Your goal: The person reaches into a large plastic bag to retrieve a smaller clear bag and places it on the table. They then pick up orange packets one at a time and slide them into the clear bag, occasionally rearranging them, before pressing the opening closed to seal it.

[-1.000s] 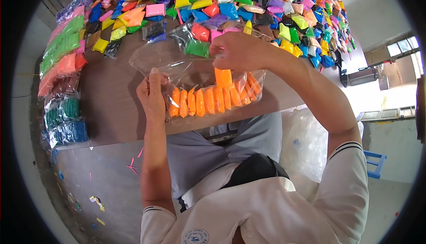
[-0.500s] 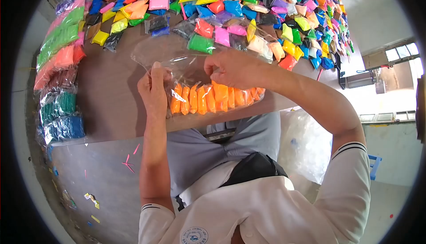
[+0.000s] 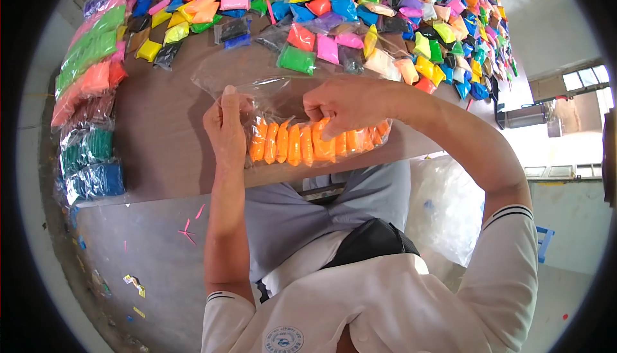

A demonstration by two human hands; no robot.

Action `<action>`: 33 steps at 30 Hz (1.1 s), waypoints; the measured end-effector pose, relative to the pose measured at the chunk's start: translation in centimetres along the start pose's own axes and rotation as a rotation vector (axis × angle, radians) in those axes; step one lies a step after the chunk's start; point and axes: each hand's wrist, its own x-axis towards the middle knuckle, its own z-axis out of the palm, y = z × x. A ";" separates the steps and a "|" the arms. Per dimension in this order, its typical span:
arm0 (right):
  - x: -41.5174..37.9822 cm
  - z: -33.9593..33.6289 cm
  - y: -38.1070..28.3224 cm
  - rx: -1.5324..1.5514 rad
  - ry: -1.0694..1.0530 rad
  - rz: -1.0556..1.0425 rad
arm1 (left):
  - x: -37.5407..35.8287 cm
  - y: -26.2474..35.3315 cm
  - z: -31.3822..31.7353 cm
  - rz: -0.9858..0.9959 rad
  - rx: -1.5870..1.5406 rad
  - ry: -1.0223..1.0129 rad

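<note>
A clear plastic bag (image 3: 270, 94) lies near the table's front edge, with a row of several orange packets (image 3: 294, 144) standing side by side in it. My left hand (image 3: 226, 122) pinches the bag's left side between thumb and fingers. Over the middle of the row is my right hand (image 3: 340, 105), its fingers curled and the index fingertip against the top of an orange packet. Whether those fingers grip the packet cannot be made out.
Loose packets of many colours (image 3: 328, 6) are heaped across the table's far side. Filled bags in green, pink, red and blue (image 3: 93, 183) line the left edge. A large clear plastic sack (image 3: 443, 208) stands below the table at the right.
My right hand has shifted slightly, its index finger now lower on the orange packets. The whole view has moved a little. My left hand still holds the bag.
</note>
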 end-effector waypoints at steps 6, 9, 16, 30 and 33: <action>0.2 0.4 0.4 0.090 0.050 -0.096 | -0.1 0.5 0.3 -0.010 0.010 0.017; 1.1 1.4 0.8 -0.001 0.068 -0.181 | -0.1 0.7 0.3 -0.014 0.014 0.003; 0.2 0.6 1.0 0.071 0.087 -0.181 | 0.3 -0.2 0.3 0.013 0.003 0.031; -3.6 -0.7 3.3 0.047 -0.155 0.139 | 0.4 -0.9 0.2 0.037 -0.042 -0.015; -3.1 -1.7 2.9 -0.072 -0.241 0.139 | 0.4 -1.0 0.3 0.048 -0.049 -0.026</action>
